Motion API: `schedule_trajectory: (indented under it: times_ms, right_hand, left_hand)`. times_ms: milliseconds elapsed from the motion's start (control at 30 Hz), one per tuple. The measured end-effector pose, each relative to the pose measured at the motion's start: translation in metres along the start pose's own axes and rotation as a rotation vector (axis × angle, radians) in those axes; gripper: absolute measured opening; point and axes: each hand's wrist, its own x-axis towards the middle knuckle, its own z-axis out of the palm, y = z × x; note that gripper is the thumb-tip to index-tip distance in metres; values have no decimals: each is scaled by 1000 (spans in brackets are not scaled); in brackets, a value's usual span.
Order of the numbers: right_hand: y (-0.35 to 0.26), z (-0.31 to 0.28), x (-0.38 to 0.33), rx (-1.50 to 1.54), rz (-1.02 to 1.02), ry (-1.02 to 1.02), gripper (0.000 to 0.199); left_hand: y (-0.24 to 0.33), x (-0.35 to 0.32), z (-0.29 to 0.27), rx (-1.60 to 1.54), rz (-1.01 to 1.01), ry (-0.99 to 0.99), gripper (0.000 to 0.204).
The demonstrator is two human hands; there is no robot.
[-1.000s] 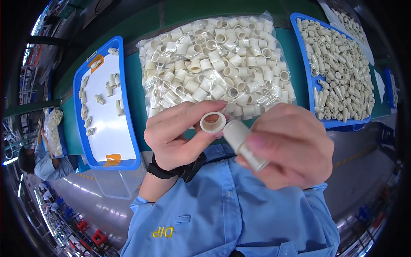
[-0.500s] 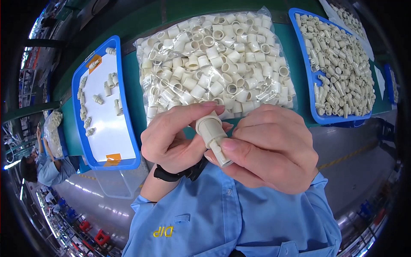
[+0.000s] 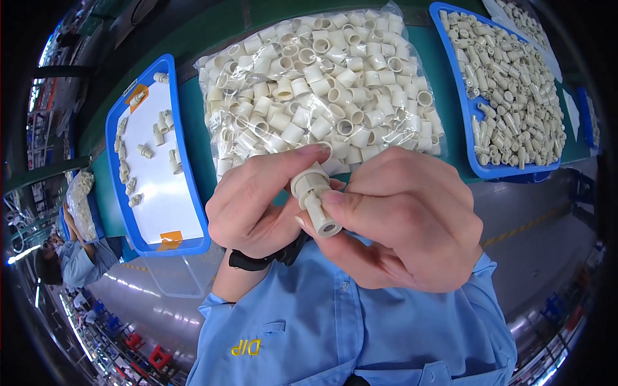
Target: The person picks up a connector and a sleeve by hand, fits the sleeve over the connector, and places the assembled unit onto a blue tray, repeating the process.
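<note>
Between my hands is a cream plastic fitting [image 3: 313,199], a wide collar with a narrower tube whose round open end points down toward me. My left hand [image 3: 257,202] is closed on the wide collar end, thumb and fingers around it. With thumb and fingers, my right hand [image 3: 405,222] pinches the narrow tube from the right side. Just beyond both hands lies a clear plastic bag [image 3: 322,83] full of short cream sleeves. Fingertips hide parts of the fitting.
A blue-rimmed tray [image 3: 205,244] with a white liner and several assembled fittings stands at left. Another blue tray [image 3: 489,171], heaped with small cream parts, is at right. These rest on a green tabletop [image 3: 193,122]. A co-worker [image 3: 80,264] sits far left.
The fitting has tipped so its open tube end now faces me more, and it sits slightly higher. My right fingers have shifted a little along the tube. Both hands keep hold.
</note>
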Motion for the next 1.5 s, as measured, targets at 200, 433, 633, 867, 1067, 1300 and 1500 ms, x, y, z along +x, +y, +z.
schedule_trajectory:
  times_ms: [200,433,633,867,1067,1300,1500]
  right_hand:
    - [-6,-22,11,264,307,-216,53]
    - [-3,-16,10,692,991,-369,64]
    - [2,-18,11,855,1076,-507,59]
    - [0,-17,5,817,1032,-425,55]
    - [2,-18,6,818,1014,-432,52]
    - [13,-15,-3,1028,1003,-467,60]
    - [22,-19,-13,1173,1110,-356,61]
  left_hand:
    - [5,5,-10,-36,-27,-65,29]
    - [1,6,-2,-96,2,-28,29]
    - [-1,5,-3,-139,8,-65,30]
    - [-1,8,0,-150,72,-65,31]
    - [2,8,-2,-65,115,-78,33]
    - [2,11,-2,-140,152,-81,33]
    - [4,6,-17,-111,40,-170,35]
